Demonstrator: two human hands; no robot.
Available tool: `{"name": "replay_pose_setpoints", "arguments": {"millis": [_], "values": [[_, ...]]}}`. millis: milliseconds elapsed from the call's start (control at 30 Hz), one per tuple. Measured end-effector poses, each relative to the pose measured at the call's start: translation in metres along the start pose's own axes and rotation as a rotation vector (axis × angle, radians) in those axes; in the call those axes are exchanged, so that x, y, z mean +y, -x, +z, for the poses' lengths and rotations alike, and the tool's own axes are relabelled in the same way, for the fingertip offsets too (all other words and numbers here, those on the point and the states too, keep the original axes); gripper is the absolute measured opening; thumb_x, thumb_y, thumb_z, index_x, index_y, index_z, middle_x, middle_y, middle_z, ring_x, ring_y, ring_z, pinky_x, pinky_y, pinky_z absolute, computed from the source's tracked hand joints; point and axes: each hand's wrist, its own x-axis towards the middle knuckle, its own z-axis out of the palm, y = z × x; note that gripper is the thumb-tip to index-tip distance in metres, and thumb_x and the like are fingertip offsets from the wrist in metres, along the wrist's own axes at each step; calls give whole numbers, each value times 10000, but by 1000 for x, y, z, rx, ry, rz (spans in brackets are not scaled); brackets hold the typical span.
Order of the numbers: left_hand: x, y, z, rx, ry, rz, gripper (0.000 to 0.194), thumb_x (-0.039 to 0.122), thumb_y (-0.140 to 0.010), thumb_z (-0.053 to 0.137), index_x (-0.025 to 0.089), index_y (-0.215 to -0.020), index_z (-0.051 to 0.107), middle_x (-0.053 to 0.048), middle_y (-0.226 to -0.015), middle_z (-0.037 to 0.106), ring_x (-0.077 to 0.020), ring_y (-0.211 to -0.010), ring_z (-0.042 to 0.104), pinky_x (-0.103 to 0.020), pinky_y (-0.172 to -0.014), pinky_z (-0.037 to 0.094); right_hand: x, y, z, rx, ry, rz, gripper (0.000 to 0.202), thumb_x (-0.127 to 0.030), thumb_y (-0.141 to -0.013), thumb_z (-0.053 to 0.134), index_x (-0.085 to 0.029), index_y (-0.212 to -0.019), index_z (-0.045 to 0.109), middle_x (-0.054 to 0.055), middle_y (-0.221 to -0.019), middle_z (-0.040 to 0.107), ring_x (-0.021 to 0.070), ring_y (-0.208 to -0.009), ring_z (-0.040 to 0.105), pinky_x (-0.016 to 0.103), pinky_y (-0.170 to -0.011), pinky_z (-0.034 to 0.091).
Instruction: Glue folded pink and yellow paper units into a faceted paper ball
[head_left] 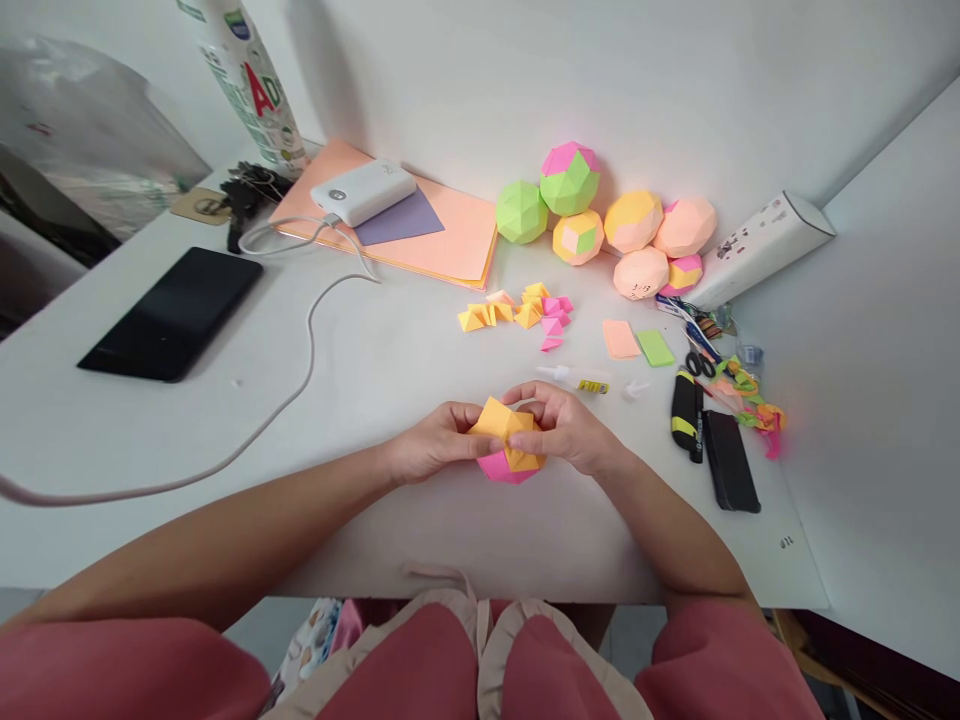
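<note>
Between my two hands is a folded paper ball (510, 468), orange-yellow on top and pink below, with a pointed flap standing up on its far side. My left hand (439, 440) grips its left side, the thumb pressed on the yellow faces. From the right, my right hand (559, 430) closes on it, its thumb tip close to the left thumb. The fingers behind the ball are partly hidden. Beyond it lie small folded yellow paper pieces (480, 317) and pink pieces (553, 322). A small glue tube (592, 386) with a yellow label lies just past my right hand.
Several finished paper balls (570, 185) are stacked against the wall. Peach and green paper pads (655, 348), scissors (700, 364), a cutter (685, 415) and a black phone-like case (730, 460) lie right. A tablet (172, 312), a cable (309, 350) and a power bank (364, 190) are left.
</note>
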Motion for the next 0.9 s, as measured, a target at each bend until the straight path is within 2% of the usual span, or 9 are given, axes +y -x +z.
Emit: {"name": "replay_pose_setpoints", "arguments": {"millis": [133,267,400,533,767,900], "values": [[1,0,1,-9,-26,16,223,257,-709,727,145,-901,714,-54,-944,714,-199,-898,635,-295,-803,480,0,1,2,-7,-10,10,425,-232,-649,757,-216,-1019,548,-36,-746,618,98,-621,607,217,-549,494],[0,2,1,7,-17,-5,191,232,-675,751,147,-845,726,-31,-836,719,-167,-795,639,-270,-749,489,-1,1,2,-16,-33,23,360,-313,-701,722,-214,-1010,566,-1,-826,642,118,-691,624,245,-602,498],[1,1,0,5,60,8,179,210,-618,779,137,-775,732,-22,-742,709,-148,-713,629,-252,-703,493,-1,-1,1,37,-65,-19,274,-340,-746,680,-211,-976,603,4,-861,624,102,-744,602,235,-665,484],[2,0,-2,18,137,14,186,203,-582,794,131,-742,733,-32,-732,709,-159,-704,631,-268,-697,499,-2,-1,1,72,-77,-14,242,-346,-750,674,-211,-942,618,3,-860,613,101,-737,584,224,-649,476],[3,0,-5,28,218,41,213,269,-595,789,128,-744,731,-58,-753,716,-185,-701,632,-305,-704,485,-3,-2,1,101,-128,3,243,-367,-743,676,-216,-928,634,11,-870,621,112,-750,582,216,-639,477],[2,-1,-5,35,242,79,221,306,-595,801,139,-720,730,-47,-737,708,-161,-679,618,-287,-698,485,-6,-2,-4,54,-180,22,284,-355,-738,680,-212,-976,619,29,-928,624,134,-793,591,235,-651,486]]}}
